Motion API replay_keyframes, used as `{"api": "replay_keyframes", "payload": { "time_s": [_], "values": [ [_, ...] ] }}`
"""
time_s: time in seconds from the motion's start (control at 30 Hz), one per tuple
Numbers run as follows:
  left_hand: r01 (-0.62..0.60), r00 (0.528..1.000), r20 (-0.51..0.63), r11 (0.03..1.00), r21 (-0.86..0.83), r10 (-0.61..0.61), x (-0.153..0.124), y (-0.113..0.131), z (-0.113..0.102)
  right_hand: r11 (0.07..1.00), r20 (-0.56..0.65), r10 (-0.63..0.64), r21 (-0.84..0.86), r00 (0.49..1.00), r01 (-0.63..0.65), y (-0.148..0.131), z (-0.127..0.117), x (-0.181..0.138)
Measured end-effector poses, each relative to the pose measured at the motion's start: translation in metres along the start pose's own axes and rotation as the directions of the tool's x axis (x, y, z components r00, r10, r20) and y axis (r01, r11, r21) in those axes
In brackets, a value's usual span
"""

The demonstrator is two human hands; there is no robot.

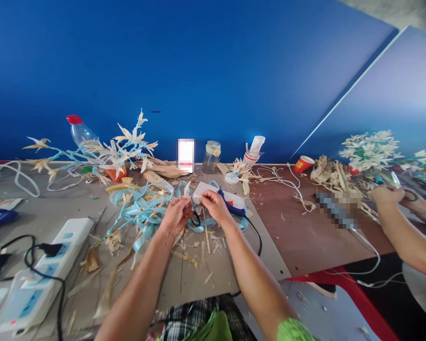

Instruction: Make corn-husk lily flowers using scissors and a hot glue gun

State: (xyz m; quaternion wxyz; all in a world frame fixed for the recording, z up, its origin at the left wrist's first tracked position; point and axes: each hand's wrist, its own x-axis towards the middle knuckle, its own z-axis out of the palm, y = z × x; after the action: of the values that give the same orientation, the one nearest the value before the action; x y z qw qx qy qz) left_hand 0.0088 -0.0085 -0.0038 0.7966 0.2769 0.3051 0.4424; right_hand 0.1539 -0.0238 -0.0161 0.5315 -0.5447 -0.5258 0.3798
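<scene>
My left hand point(176, 212) is closed in a pinch, and a small pale husk-like piece point(187, 188) sticks up at its fingertips. Just to the right, my right hand point(215, 204) is also pinched, its fingertips close to those of the left; what lies between them is too small to make out. Below the fingers lies a pair of scissors with black handles point(196, 219). Beside my right hand rests a blue glue gun point(236, 207) with a black cord. Light-blue ribbon point(145, 201) lies in loops left of and behind my hands.
White husk flowers on blue stems point(128, 147) stand at the back left. A clear jar point(211, 157) stands by the wall. A white power strip point(46, 274) lies front left. A red paper cup point(304, 164) is tipped over. At right, a co-worker's hand point(386, 195) is near scissors.
</scene>
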Motion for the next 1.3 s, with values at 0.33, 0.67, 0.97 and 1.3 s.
{"api": "replay_keyframes", "payload": {
  "time_s": [0.33,0.67,0.97,1.3],
  "values": [
    [-0.092,0.994,-0.058,0.996,-0.003,0.092,-0.002,0.004,0.003,0.935,-0.107,0.163,0.333,0.981,-0.119,0.017,-0.013,0.011],
    [-0.145,0.989,0.009,0.983,0.115,0.145,0.000,-0.010,0.007,0.794,-0.008,0.254,0.573,0.967,-0.204,0.007,-0.005,0.007],
    [-0.082,0.990,0.114,0.996,0.039,0.077,-0.002,-0.009,0.005,0.808,-0.018,0.288,0.541,0.958,-0.233,0.005,0.001,0.006],
    [-0.045,0.983,0.180,0.999,0.000,0.044,-0.002,-0.011,0.006,0.809,0.041,0.294,0.521,0.955,-0.271,0.006,0.010,0.001]
  ]
}}
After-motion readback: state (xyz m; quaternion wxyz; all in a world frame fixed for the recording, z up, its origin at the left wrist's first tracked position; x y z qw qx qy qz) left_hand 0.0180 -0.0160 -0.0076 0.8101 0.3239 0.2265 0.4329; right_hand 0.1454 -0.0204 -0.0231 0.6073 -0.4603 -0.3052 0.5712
